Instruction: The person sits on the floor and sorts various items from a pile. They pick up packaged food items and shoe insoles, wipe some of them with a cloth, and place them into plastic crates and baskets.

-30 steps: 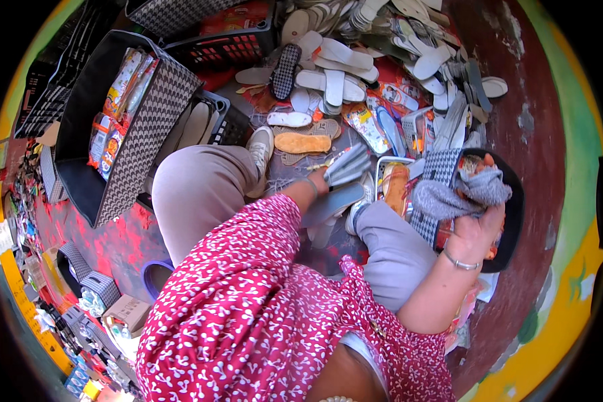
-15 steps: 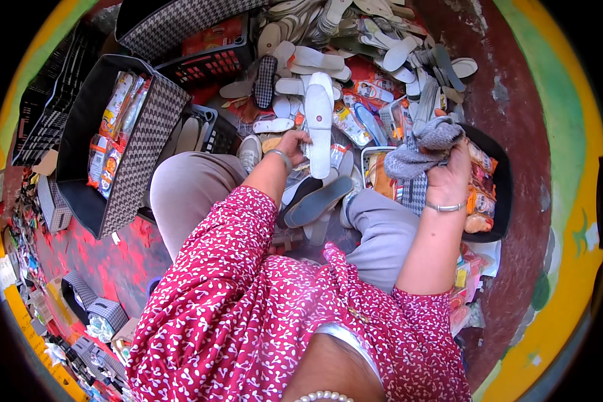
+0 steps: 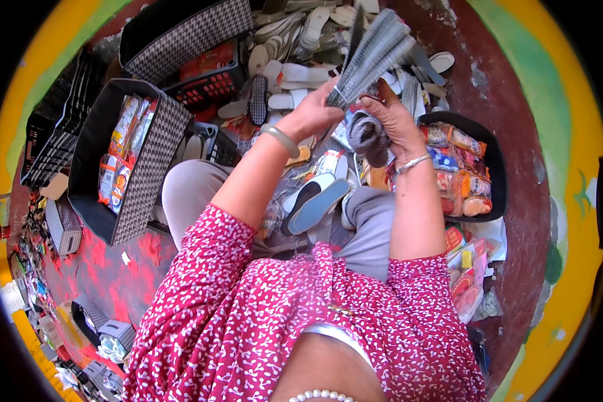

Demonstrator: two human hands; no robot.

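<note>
A bundle of grey checked insoles [image 3: 375, 53] is held raised above the lap, clamped at its lower end by the fingers of the left hand [image 3: 313, 115]. The right hand [image 3: 388, 120] is closed just beside it around a rolled grey cloth [image 3: 368, 137]. A pair of blue-and-white insoles [image 3: 315, 201] is seen on the lap, with a black tray of packets [image 3: 492, 174] to the right.

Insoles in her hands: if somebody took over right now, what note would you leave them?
Left hand: gripping the grey insole bundle, raised over the lap.
Right hand: on the same bundle, also clutching a grey cloth.
Nearby: two insoles on the lap, loose insoles on the floor, black tray of packets at right, checkered bin at left.
Done: bundle gathered. Left: loose insoles remain unsorted.
</note>
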